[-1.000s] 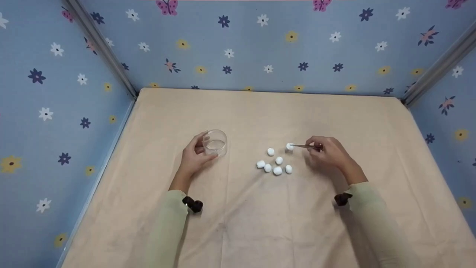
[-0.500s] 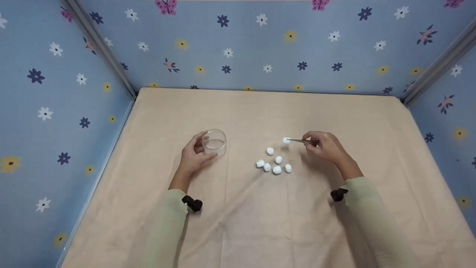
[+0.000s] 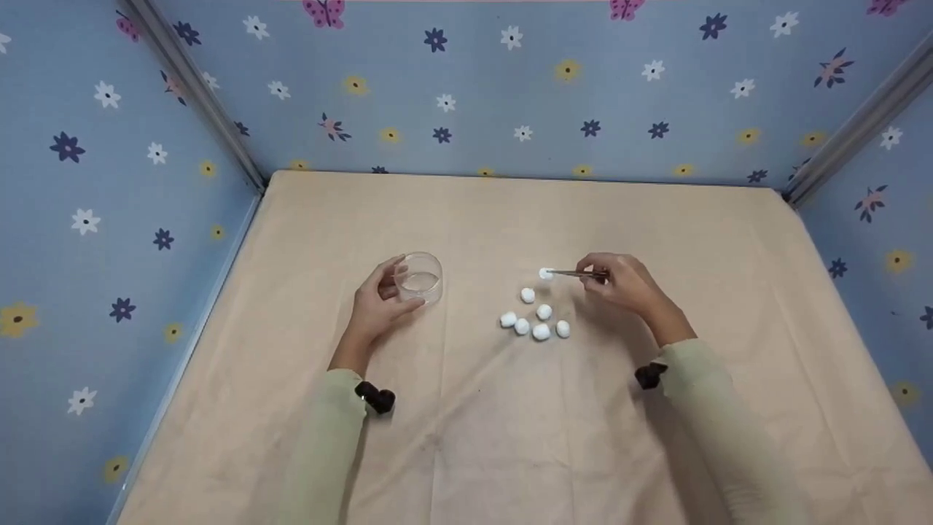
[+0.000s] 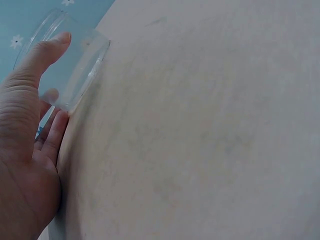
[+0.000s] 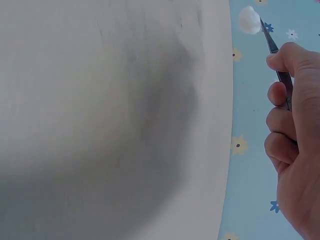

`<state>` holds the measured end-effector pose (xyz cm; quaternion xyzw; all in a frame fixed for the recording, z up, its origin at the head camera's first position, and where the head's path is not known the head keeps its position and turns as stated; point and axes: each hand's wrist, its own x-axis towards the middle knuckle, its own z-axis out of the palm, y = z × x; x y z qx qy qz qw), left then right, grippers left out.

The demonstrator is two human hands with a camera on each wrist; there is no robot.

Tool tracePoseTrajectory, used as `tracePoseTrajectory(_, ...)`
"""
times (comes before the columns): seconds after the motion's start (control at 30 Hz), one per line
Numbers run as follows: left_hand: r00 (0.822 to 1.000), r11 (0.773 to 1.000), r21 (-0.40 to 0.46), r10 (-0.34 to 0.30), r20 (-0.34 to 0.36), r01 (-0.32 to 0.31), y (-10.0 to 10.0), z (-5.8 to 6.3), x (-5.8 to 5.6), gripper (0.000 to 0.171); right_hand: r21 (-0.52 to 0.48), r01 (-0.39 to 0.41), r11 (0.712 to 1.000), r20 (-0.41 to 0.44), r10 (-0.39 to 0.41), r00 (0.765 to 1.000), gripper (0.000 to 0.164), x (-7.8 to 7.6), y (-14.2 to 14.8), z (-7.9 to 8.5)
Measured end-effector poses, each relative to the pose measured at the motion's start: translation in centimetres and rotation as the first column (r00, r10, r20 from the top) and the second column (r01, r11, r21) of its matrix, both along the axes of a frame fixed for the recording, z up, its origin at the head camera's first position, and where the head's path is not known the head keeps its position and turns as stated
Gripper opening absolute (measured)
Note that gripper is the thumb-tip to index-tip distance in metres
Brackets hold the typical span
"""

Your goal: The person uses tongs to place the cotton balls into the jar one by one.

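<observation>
Nearest us, two pale green fabric sleeves (image 3: 313, 445) come in over the beige cloth-covered surface (image 3: 496, 445). Small black wrist devices (image 3: 375, 397) sit by the cuffs, likely so each one looks along its own hand.

Next, we log six loose white round balls, cotton by the look (image 3: 544, 312), grouped on the cloth between the hands, nearer the right; two at the group's left nearly touch. We judge the spacing leaves most of them easy to single out.

Left hand (image 3: 375, 306): fingers and thumb curl round the side of a clear, short cylindrical plastic-looking container (image 3: 431, 294), which seems to stand upright. We read the side hold as steadying, with the top left unblocked. We spot nothing inside.

Right hand (image 3: 623, 281): pinches dark slim metal tweezers (image 3: 571, 273), pointing left, other fingers folded in. At their tips we see a seventh white ball (image 3: 545, 274), raised off the cloth with its shadow below. Holding the tweezers well back presumably leaves the tips clear of the fingers.

Farthest, we have a blue wall panel printed with flowers and butterflies (image 3: 481, 95), probably just a backdrop.
</observation>
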<state>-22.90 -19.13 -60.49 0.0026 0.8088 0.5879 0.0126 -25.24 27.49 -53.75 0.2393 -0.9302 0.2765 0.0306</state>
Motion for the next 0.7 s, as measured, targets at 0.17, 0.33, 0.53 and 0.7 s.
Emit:
tracePoseTrajectory(0.17, 1.0, 1.0, 0.003, -0.005, 0.001, 0.005, -0.2, 0.1, 0.1, 0.09, 0.006, -0.007, 1.0, 0.014, 0.007, 1.0, 0.015, -0.2, -0.9, 0.0)
tracePoseTrajectory(0.33, 1.0, 1.0, 0.004, -0.008, -0.001, 0.008, 0.0, 0.2, 0.1, 0.09, -0.006, -0.018, 1.0, -0.004, 0.018, 1.0, 0.014, -0.4, -1.4, 0.2)
tracePoseTrajectory(0.53, 1.0, 1.0, -0.007, -0.006, 0.005, 0.006, 0.0, 0.3, 0.1, 0.09, -0.016, -0.042, 0.999, -0.018, 0.041, 0.999, 0.014, -0.6, -2.3, 0.5)
tracePoseTrajectory(0.7, 1.0, 1.0, -0.006, -0.001, 0.0, 0.001, 0.0, 0.2, 0.0, 0.09, 0.003, -0.046, 0.999, 0.001, 0.046, 0.999, 0.015, -0.6, -3.1, 0.5)
